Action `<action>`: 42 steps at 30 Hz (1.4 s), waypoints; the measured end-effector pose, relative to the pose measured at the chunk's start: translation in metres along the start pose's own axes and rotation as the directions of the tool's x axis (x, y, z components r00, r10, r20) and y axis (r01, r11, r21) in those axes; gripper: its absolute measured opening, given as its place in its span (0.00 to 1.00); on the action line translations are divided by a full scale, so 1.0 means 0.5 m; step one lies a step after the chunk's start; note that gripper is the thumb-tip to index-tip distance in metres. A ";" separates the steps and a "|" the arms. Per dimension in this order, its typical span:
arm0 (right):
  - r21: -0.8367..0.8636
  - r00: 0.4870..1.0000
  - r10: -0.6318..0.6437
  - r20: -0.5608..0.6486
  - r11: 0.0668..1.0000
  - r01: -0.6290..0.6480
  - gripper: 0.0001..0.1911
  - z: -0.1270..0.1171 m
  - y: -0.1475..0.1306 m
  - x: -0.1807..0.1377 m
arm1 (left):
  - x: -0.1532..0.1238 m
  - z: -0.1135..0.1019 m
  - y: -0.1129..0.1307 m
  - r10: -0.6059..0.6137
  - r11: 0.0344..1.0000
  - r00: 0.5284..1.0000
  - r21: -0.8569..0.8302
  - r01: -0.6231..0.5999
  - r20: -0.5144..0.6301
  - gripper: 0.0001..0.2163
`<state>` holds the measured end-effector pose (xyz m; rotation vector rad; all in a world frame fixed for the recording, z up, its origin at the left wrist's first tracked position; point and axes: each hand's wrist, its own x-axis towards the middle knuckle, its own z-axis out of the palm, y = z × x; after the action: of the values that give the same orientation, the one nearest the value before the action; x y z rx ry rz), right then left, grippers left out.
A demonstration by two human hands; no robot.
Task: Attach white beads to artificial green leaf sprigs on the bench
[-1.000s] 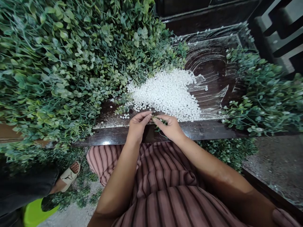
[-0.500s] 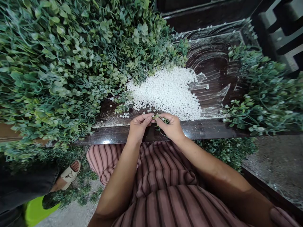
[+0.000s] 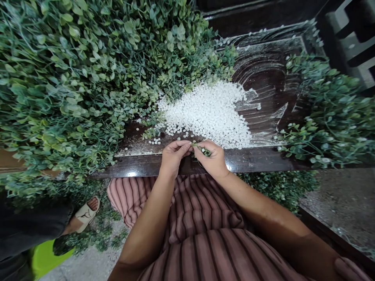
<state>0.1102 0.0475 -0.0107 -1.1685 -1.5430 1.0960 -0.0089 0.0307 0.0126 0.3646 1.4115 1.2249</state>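
Note:
Both my hands meet at the near edge of a dark glossy table [image 3: 263,160]. My left hand [image 3: 172,158] is closed in a pinch at the tip of a small green leafy sprig [image 3: 200,148]. My right hand [image 3: 212,158] is wrapped round the rest of that sprig, with leaves showing between the fingers. Just beyond my fingers lies a heap of small white beads [image 3: 208,113] on the table top.
A big pile of green artificial foliage [image 3: 73,86] covers the table's left side and spills down. A smaller pile of foliage [image 3: 328,125] lies at the right. Another person's sandalled foot [image 3: 84,214] and a green stool [image 3: 47,257] are at the lower left.
My hands have stayed at the table edge, with the fingers shifting slightly on the sprig. The view has tilted a little.

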 end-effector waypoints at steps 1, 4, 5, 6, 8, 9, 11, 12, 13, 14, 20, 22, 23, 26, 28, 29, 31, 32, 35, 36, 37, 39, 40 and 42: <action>-0.011 1.000 -0.008 -0.001 1.000 0.008 0.06 0.000 0.001 0.000 | 0.001 0.000 -0.001 0.001 1.000 1.000 -0.004 -0.001 -0.005 0.12; -0.020 1.000 -0.027 -0.010 0.999 0.027 0.06 0.002 0.005 0.000 | 0.003 -0.002 -0.005 0.007 1.000 1.000 -0.009 -0.007 -0.012 0.12; -0.018 0.999 -0.031 -0.015 0.999 0.031 0.05 0.003 0.007 0.000 | 0.004 -0.003 -0.006 0.008 1.000 1.000 -0.008 -0.008 -0.013 0.12; -0.016 0.999 -0.033 -0.019 0.999 0.033 0.05 0.004 0.009 -0.001 | 0.004 -0.003 -0.006 0.009 1.000 1.000 -0.007 -0.009 -0.014 0.12; -0.020 0.999 -0.036 -0.017 0.999 0.035 0.05 0.005 0.012 -0.001 | 0.005 -0.003 -0.007 0.013 1.000 1.000 -0.002 -0.014 -0.017 0.12; -0.024 0.999 -0.037 -0.016 0.999 0.037 0.05 0.005 0.012 0.000 | 0.005 -0.003 -0.007 0.017 1.000 1.000 0.000 -0.017 -0.018 0.12; -0.032 0.999 -0.046 -0.011 0.998 0.046 0.06 0.005 0.014 0.000 | 0.004 -0.001 -0.008 0.030 1.000 0.999 0.006 -0.030 -0.020 0.12; -0.037 0.999 -0.051 -0.009 0.998 0.051 0.06 0.005 0.014 0.000 | 0.004 -0.001 -0.009 0.038 0.999 0.999 0.011 -0.038 -0.022 0.12; -0.042 0.998 -0.055 -0.008 0.998 0.055 0.06 0.005 0.014 0.000 | 0.004 0.000 -0.010 0.047 0.999 0.999 0.018 -0.047 -0.023 0.12; -0.046 0.998 -0.056 -0.006 0.997 0.056 0.06 0.005 0.015 0.001 | 0.003 0.001 -0.011 0.058 0.998 0.998 0.026 -0.058 -0.023 0.11; -0.026 0.999 0.028 0.032 0.999 -0.027 0.07 0.002 0.013 0.006 | 0.007 0.001 -0.020 0.130 0.988 0.991 0.079 -0.130 0.003 0.10; -0.014 0.996 0.075 0.050 0.997 -0.074 0.08 0.000 0.011 0.009 | 0.009 0.000 -0.024 0.151 0.983 0.988 0.105 -0.151 0.012 0.09; -0.010 0.993 0.096 0.061 0.995 -0.096 0.08 0.000 0.010 0.011 | 0.009 -0.001 -0.026 0.160 0.980 0.987 0.117 -0.161 0.015 0.09; -0.008 0.987 0.135 0.090 0.991 -0.135 0.08 -0.002 0.012 0.015 | 0.010 -0.001 -0.029 0.178 0.975 0.984 0.132 -0.178 0.015 0.09; -0.011 0.987 0.134 0.091 0.991 -0.133 0.07 -0.001 0.015 0.015 | 0.010 0.000 -0.030 0.185 0.974 0.983 0.133 -0.185 0.016 0.09; -0.009 0.988 0.128 0.089 0.992 -0.127 0.07 -0.001 0.016 0.015 | 0.009 0.000 -0.030 0.190 0.973 0.982 0.133 -0.190 0.015 0.09; 0.017 0.988 0.124 0.086 0.992 -0.126 0.07 -0.001 0.012 0.014 | 0.008 0.001 -0.032 0.200 0.971 0.980 0.130 -0.199 0.009 0.10; 0.041 0.987 0.134 0.087 0.990 -0.138 0.07 -0.004 0.007 0.013 | 0.007 0.001 -0.033 0.204 0.971 0.979 0.127 -0.203 0.003 0.11; 0.089 0.978 0.193 0.075 0.976 -0.199 0.07 -0.039 -0.026 0.016 | 0.008 -0.010 -0.035 0.239 0.961 0.970 0.156 -0.230 -0.036 0.13; 0.070 0.977 0.201 0.069 0.976 -0.206 0.07 -0.063 -0.041 0.018 | 0.009 -0.018 -0.033 0.273 0.946 0.960 0.196 -0.257 -0.058 0.13; 0.030 0.980 0.187 0.060 0.981 -0.189 0.07 -0.095 -0.054 0.021 | 0.011 -0.029 -0.030 0.334 0.916 0.939 0.261 -0.304 -0.079 0.12; -0.096 0.985 0.149 0.088 0.985 -0.141 0.08 -0.182 -0.074 0.027 | 0.015 -0.057 -0.015 0.521 0.778 0.848 0.464 -0.424 -0.100 0.09; -0.179 0.978 0.144 0.151 0.977 -0.117 0.09 -0.233 -0.078 0.029 | 0.018 -0.073 -0.003 0.623 0.664 0.778 0.586 -0.465 -0.088 0.08; -0.375 0.951 0.168 0.260 0.925 -0.061 0.11 -0.342 -0.075 0.026 | 0.024 -0.104 0.024 0.759 0.400 0.650 0.808 -0.432 -0.028 0.09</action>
<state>0.2661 0.0767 0.0643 -1.4092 -1.9890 1.1267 -0.0621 0.0216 0.0047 1.4201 2.2638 1.2577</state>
